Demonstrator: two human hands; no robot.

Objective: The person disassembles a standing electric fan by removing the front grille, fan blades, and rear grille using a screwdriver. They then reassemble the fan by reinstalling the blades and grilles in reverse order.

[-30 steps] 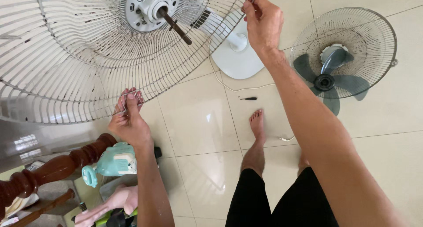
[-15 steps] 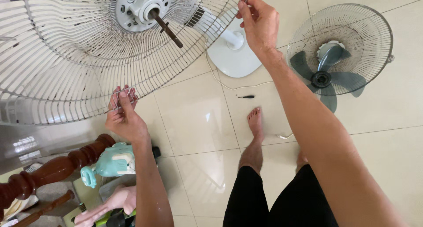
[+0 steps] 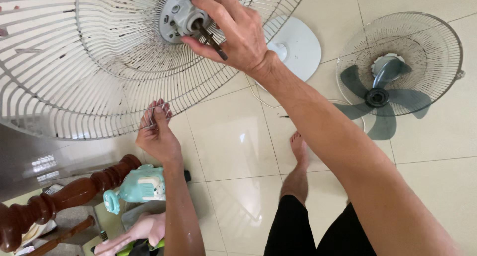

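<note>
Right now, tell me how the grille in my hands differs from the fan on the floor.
The grille is bare, with no blades on its motor shaft; the floor fan has grey-blue blades. The grille is held up by the left hand, with the right hand at its hub; the floor fan lies untouched. Both have round wire cages.

Tiled floor (image 3: 238,151): fan base (image 3: 298,47), blade-and-guard (image 3: 397,77).

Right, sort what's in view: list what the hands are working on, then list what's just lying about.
In hand:
- white wire fan guard, its rim gripped by the left hand
- motor hub and dark shaft, under the right hand

Lying about:
- second fan with grey-blue blades on the floor
- white fan base
- teal toy
- turned wooden post
</note>
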